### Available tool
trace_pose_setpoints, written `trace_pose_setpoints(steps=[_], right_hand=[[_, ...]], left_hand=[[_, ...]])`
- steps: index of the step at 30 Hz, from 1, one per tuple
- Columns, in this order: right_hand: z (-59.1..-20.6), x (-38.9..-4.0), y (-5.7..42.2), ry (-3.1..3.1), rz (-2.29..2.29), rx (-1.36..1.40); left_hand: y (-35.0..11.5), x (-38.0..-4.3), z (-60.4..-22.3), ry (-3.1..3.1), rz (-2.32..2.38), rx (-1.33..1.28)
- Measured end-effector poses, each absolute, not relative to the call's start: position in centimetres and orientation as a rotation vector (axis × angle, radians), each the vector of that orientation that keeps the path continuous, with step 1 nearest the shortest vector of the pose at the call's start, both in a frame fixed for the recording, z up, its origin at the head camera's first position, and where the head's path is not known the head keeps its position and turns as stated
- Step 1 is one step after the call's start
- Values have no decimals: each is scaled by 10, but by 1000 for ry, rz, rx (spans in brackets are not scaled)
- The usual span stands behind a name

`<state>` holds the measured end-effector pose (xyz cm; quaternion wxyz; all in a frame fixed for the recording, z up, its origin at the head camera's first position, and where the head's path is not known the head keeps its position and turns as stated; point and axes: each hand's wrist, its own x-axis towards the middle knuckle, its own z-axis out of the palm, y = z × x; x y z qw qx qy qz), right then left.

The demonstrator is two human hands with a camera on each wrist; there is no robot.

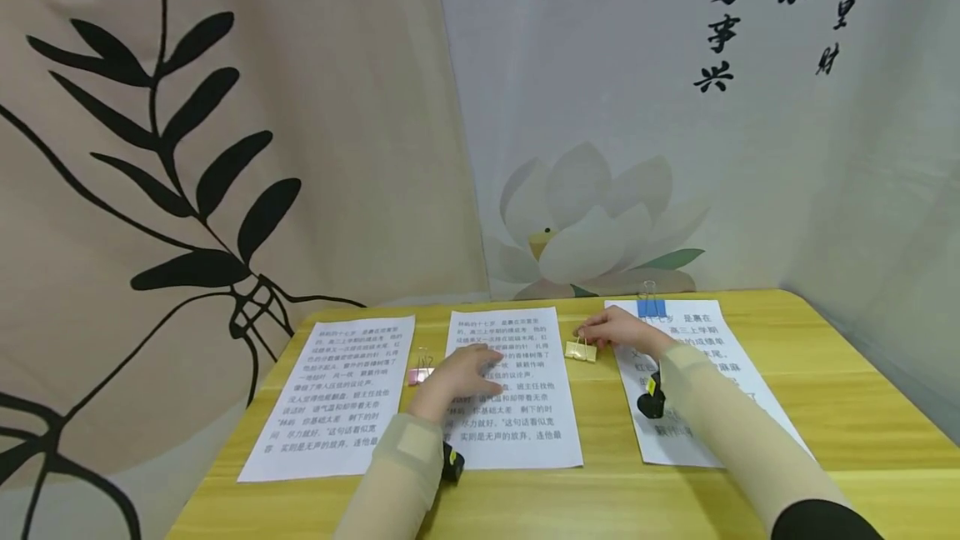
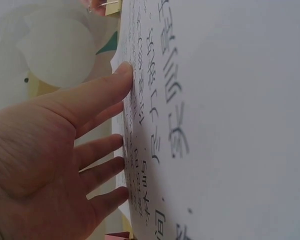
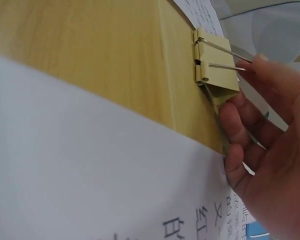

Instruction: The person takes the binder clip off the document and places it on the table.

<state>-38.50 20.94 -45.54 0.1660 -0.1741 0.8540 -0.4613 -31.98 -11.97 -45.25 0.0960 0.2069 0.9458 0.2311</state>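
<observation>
A yellow binder clip (image 1: 581, 351) is between the middle and right printed sheets. My right hand (image 1: 622, 329) pinches its wire handle between thumb and finger. In the right wrist view, the clip's yellow body (image 3: 217, 65) points toward my curled fingers; whether it touches the table is unclear. My left hand (image 1: 461, 377) lies over the middle printed sheet (image 1: 517, 440), with thumb and fingers spread apart. From the left wrist view, the left fingertips (image 2: 119, 194) are at the paper, and nothing is held.
A blue binder clip (image 1: 652, 308) is at the top of the right printed sheet (image 1: 701, 312). Between the left sheet (image 1: 315, 415) and the middle one is a pink binder clip (image 1: 422, 375). All lie on a yellow wooden table (image 1: 525, 502) before a patterned curtain (image 1: 360, 107).
</observation>
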Motion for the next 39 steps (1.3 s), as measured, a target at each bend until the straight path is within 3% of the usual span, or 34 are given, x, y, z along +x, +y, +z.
trace_pose_setpoints(steps=[22,32,39], right_hand=[[-443,-382,204,2418,-1143,-521],[-441,-378,247,2501,-1250,-377],[-443,-367,277,2544,-1398,-215]], left_hand=[[-122,-321,-454,2783,691,623],[-116,-326,-439,2804,615,633],[-87,-325,-414,2896,871,643]])
